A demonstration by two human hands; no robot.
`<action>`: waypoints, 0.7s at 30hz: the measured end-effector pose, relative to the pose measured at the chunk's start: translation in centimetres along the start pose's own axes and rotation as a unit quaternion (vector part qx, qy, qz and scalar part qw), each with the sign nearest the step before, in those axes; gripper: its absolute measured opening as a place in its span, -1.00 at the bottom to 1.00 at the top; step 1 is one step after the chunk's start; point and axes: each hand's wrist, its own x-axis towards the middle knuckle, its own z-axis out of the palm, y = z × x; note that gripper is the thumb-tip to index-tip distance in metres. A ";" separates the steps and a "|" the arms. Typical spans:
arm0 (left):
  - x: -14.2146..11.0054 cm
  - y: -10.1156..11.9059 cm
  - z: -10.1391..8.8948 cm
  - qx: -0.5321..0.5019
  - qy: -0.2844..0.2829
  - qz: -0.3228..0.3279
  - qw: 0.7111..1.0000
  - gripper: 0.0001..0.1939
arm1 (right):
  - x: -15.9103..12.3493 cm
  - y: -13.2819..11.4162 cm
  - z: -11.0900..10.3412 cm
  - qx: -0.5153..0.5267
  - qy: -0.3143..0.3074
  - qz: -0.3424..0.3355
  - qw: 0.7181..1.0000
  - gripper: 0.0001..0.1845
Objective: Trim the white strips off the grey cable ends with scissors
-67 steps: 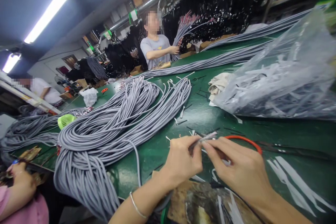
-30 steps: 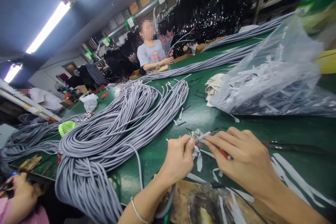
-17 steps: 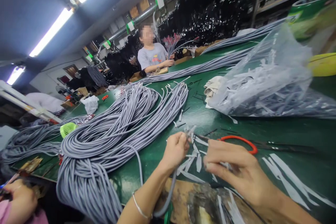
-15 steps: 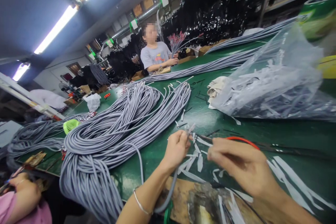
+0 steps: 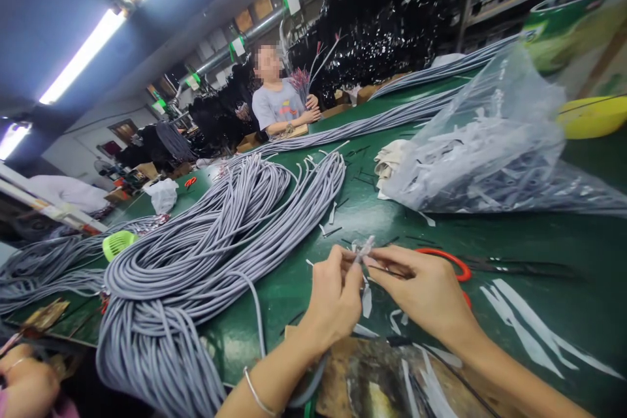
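Note:
My left hand point(image 5: 336, 300) is closed round the end of a grey cable point(image 5: 255, 304) that runs down past my wrist. The cable's stripped tip point(image 5: 363, 249) sticks up between both hands. My right hand point(image 5: 421, 290) pinches that tip from the right, fingers pressed together. Red-handled scissors point(image 5: 448, 257) lie on the green table point(image 5: 539, 245) just behind my right hand. White strips of cut sheath point(image 5: 366, 297) lie under and between my hands.
A big coil of grey cables point(image 5: 210, 241) fills the table's left half. A clear bag of offcuts point(image 5: 490, 150) lies at the right, with a yellow bowl point(image 5: 592, 116) behind it. A person in a grey shirt point(image 5: 277, 104) works at the far end. Another person's hand point(image 5: 24, 385) is at lower left.
My right hand had drawn back from the cable end, and it has now come back to pinch the tip again. White sheath strips have dropped onto the table.

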 end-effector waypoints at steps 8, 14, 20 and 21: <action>-0.1 0.3 0.1 0.002 0.003 0.001 1.000 -0.81 | 0.3 1.1 0.2 0.082 -0.021 0.104 0.991 -0.82; 0.3 0.0 0.2 -0.032 0.037 -0.013 0.999 -0.82 | 0.2 1.1 0.2 0.088 -0.034 0.085 0.992 -0.82; 0.8 -0.6 0.6 -0.089 0.105 -0.010 0.990 -0.75 | 0.2 0.4 0.2 0.080 -0.055 0.080 0.992 -0.82; 0.9 -0.6 0.6 -0.092 0.121 -0.005 0.988 -0.76 | 0.2 0.3 0.2 0.077 -0.056 0.077 0.992 -0.83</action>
